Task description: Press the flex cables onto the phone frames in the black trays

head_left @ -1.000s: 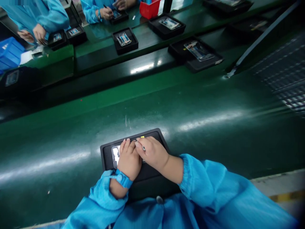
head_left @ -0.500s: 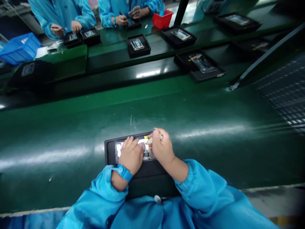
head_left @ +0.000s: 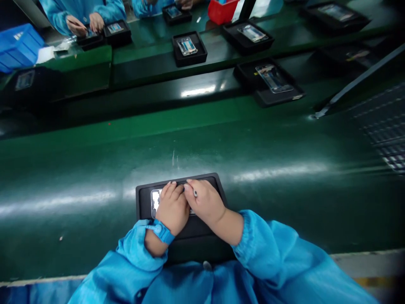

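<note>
A partly assembled phone (head_left: pixel 155 203) lies in a black tray (head_left: pixel 144 213) in front of me, its bright left end showing. My left hand (head_left: pixel 173 209) rests over the phone's middle, fingers stretched across it; its thumb is hidden. Just right of it, my right hand (head_left: pixel 204 202) is closed around a pale pen-shaped tool (head_left: pixel 195 193), of which only the round end shows. The two hands meet over the phone, covering the tool's tip and most of the phone's right part. A blue wrist band (head_left: pixel 163 231) circles my left wrist.
Across the green bench (head_left: pixel 95 169), more black trays with phones stand along the line, such as one tray (head_left: pixel 204 57) and a nearer one (head_left: pixel 262 95). A blue bin (head_left: pixel 22 48), a red bin (head_left: pixel 223 10) and co-workers' hands (head_left: pixel 84 25) are at the back. A metal bar (head_left: pixel 360 80) slants at right.
My right hand has moved left over the phone, up against my left hand, with the pen-shaped tool tilted more upright. The view has shifted slightly downward.
</note>
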A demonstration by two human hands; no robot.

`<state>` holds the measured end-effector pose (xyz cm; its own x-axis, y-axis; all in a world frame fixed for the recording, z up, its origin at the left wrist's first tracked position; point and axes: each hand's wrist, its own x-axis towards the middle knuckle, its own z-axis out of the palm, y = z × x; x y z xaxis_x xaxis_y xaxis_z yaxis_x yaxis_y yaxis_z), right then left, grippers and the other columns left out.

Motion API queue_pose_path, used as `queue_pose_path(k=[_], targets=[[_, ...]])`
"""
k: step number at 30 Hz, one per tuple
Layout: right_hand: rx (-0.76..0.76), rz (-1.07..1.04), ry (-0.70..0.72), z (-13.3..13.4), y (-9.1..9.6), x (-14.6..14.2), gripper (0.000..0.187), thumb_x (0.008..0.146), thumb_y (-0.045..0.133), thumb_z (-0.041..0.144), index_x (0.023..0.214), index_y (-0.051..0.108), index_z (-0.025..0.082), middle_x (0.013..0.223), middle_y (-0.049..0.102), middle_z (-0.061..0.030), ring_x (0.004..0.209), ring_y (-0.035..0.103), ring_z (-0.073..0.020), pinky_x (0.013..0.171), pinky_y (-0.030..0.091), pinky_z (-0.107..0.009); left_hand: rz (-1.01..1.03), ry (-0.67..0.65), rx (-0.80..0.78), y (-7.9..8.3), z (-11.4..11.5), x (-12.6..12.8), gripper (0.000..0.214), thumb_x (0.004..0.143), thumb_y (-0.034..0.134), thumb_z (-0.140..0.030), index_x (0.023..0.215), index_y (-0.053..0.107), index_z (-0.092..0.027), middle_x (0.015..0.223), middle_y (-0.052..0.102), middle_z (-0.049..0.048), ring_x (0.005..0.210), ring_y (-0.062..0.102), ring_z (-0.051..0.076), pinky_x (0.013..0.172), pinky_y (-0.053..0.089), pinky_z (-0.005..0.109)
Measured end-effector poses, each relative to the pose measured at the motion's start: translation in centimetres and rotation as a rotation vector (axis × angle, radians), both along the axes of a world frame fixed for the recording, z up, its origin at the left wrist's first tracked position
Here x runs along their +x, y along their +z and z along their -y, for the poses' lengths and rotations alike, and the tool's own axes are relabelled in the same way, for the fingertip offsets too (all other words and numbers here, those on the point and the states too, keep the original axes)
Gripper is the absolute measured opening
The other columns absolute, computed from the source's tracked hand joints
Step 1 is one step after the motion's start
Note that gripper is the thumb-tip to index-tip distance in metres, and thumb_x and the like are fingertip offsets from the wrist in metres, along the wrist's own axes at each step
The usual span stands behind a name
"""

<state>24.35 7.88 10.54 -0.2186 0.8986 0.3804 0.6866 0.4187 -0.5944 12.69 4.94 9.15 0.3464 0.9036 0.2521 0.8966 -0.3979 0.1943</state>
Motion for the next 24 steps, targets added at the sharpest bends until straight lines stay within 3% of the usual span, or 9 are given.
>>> queue_pose_path(k=[3,7,10,16,24], targets=[[-0.020,-0.122,-0.095,-0.2,-0.4,0.1,0.030,0.085,0.033,0.033,0.080,0.059,0.020,0.070,0.065,-0.0077,0.065,0.061,-0.0201,0.064,0.049,-0.033,-0.002,0.019,-0.026,0.1,0.0,0.0,0.023,0.076,0.045,-0.014,0.091,0.063,-0.016,0.094,0.063,0.0073,0.102,0.051,0.025,0.093,0.038,0.043],[-0.305,-0.360,-0.314,-0.4,-0.7,0.7,0.032,0.084,0.033,0.041,0.083,0.056,0.019,0.072,0.064,-0.0074,0.068,0.062,-0.0195,0.062,0.049,-0.032,0.036,0.023,-0.065,0.3,-0.2,-0.3,0.021,0.079,0.046,-0.017,0.091,0.063,-0.020,0.098,0.063,0.0057,0.102,0.051,0.024,0.093,0.039,0.043],[-0.418,-0.461,-0.354,-0.5,-0.7,0.9,0.035,0.082,0.036,0.045,0.091,0.054,0.017,0.074,0.064,-0.0077,0.068,0.061,-0.0195,0.060,0.049,-0.033,0.061,0.028,-0.098,0.2,-0.3,-0.5,0.024,0.077,0.046,-0.013,0.093,0.063,-0.019,0.100,0.062,0.0060,0.104,0.050,0.024,0.093,0.038,0.043],[-0.447,-0.474,-0.354,-0.5,-0.4,0.7,0.036,0.080,0.037,0.046,0.093,0.053,0.017,0.076,0.065,-0.0089,0.073,0.062,-0.0216,0.064,0.049,-0.035,0.076,0.083,-0.166,0.2,-0.5,-0.3,0.023,0.076,0.048,-0.013,0.090,0.064,-0.022,0.099,0.061,0.0038,0.104,0.048,0.024,0.092,0.038,0.044],[-0.363,-0.432,-0.366,-0.5,-0.5,0.7,0.033,0.080,0.038,0.045,0.090,0.055,0.018,0.074,0.066,-0.0081,0.077,0.062,-0.0223,0.068,0.049,-0.037,0.084,0.142,-0.277,0.8,-1.1,0.4,0.018,0.079,0.048,-0.019,0.089,0.063,-0.023,0.096,0.060,0.0022,0.100,0.046,0.022,0.091,0.036,0.042]])
